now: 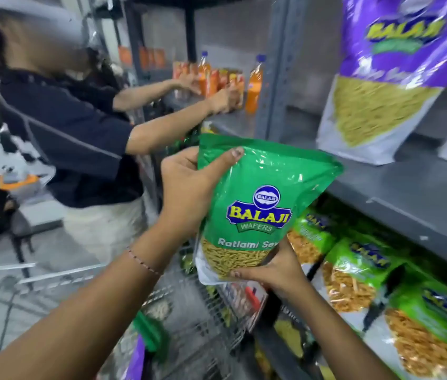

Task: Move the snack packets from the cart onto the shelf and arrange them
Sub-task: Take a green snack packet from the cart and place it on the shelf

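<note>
Nearest, at six o'clock, the wire cart (189, 333) stands below both arms. Above it, the left hand (189, 187) pinches the green snack packet (260, 209) by its top edge while the right hand (274, 270) cups its base, likely keeping it upright and label-out for shelving. At two o'clock the grey shelf (408, 193) carries a purple packet (384, 78); another person (74, 127) works at ten o'clock.
</note>
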### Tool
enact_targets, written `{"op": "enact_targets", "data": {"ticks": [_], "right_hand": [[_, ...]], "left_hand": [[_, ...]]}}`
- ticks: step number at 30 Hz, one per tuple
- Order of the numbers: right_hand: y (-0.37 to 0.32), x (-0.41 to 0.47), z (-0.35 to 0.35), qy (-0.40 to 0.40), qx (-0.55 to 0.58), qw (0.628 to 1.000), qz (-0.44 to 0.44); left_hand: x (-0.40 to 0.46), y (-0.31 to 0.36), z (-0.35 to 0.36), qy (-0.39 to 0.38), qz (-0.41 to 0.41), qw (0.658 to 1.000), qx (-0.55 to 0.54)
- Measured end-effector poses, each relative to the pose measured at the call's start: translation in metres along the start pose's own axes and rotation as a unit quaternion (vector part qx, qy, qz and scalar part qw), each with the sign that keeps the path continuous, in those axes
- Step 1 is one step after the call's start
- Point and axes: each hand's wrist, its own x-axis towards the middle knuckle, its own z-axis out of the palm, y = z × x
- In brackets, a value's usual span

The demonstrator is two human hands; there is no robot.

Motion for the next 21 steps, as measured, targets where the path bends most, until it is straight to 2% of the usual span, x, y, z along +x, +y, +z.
{"op": "enact_targets", "data": {"ticks": [2, 5, 8, 10, 12, 15, 21], "right_hand": [[-0.046, -0.02, -0.02, 0.053, 0.027, 0.997, -0.045], [-0.1, -0.053, -0.047, 0.089, 0.044, 0.991, -0.093], [-0.135, -0.087, -0.079, 0.142, 0.044, 0.98, -0.134], [-0.155, -0.117, -0.113, 0.202, 0.042, 0.966, -0.155], [-0.171, -0.131, -0.129, 0.227, 0.039, 0.959, -0.164], [-0.192, -0.168, -0.179, 0.316, -0.003, 0.931, -0.18], [-0.203, -0.246, -0.271, 0.459, -0.06, 0.868, -0.179]], "left_hand": [[0.007, 0.036, 0.029, -0.035, 0.028, 0.998, -0.04], [0.011, 0.081, 0.064, -0.079, 0.039, 0.992, -0.096], [-0.002, 0.106, 0.104, -0.148, 0.054, 0.981, -0.109], [-0.027, 0.11, 0.141, -0.203, 0.045, 0.97, -0.123], [-0.044, 0.1, 0.154, -0.222, 0.035, 0.967, -0.123], [-0.076, 0.081, 0.196, -0.283, 0.023, 0.953, -0.106], [-0.15, 0.068, 0.305, -0.429, -0.04, 0.893, -0.125]]}}
